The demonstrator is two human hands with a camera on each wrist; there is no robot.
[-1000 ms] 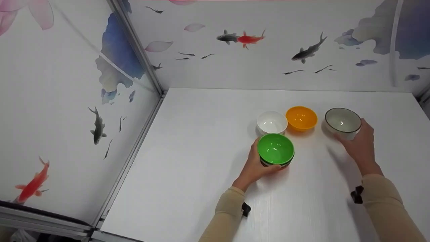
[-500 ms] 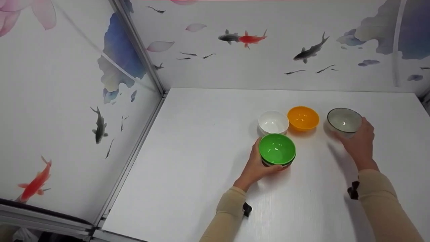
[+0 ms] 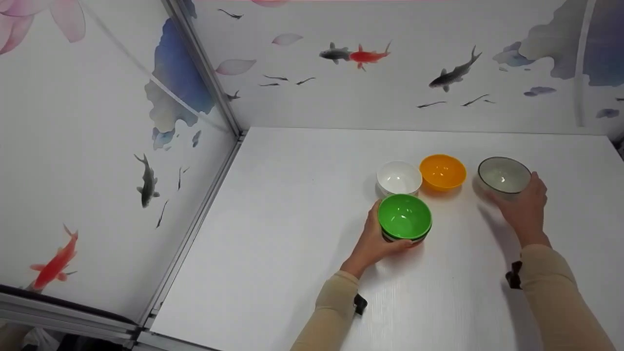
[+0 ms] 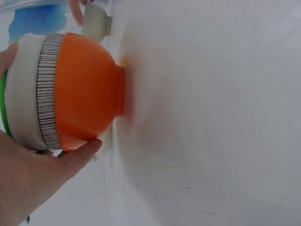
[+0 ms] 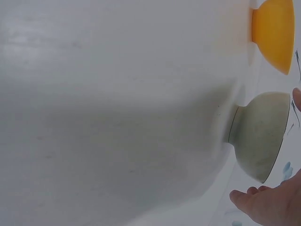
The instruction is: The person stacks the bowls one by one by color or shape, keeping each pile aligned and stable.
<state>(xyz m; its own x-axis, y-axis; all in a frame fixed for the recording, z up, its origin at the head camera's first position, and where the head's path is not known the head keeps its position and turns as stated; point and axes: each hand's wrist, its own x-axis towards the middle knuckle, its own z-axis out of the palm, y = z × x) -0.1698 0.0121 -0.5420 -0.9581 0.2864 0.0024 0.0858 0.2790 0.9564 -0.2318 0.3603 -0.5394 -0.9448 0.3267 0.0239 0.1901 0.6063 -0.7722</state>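
Note:
My left hand (image 3: 375,241) grips a stack of nested bowls from its left and front. The green bowl (image 3: 404,216) is on top. Below it, in the left wrist view, come a white bowl with a black-striped band (image 4: 46,89) and an orange bowl (image 4: 87,92), its foot close to the tabletop. My right hand (image 3: 525,209) is spread about the right and front of a grey bowl with a dark rim (image 3: 504,174). In the right wrist view the grey bowl stands upright, and its fingers (image 5: 242,200) show a gap from the bowl's side.
Just behind the stack stands a white bowl (image 3: 399,178). A yellow-orange bowl (image 3: 442,171) sits beside it, left of the grey one. The white table (image 3: 273,243) meets a wall with painted fish (image 3: 456,75) at the back and a framed panel at left.
The view has shifted slightly, so everything appears a little further right. My right fingers stand slightly wider from the grey bowl's rim. The left hand keeps its grip on the stack.

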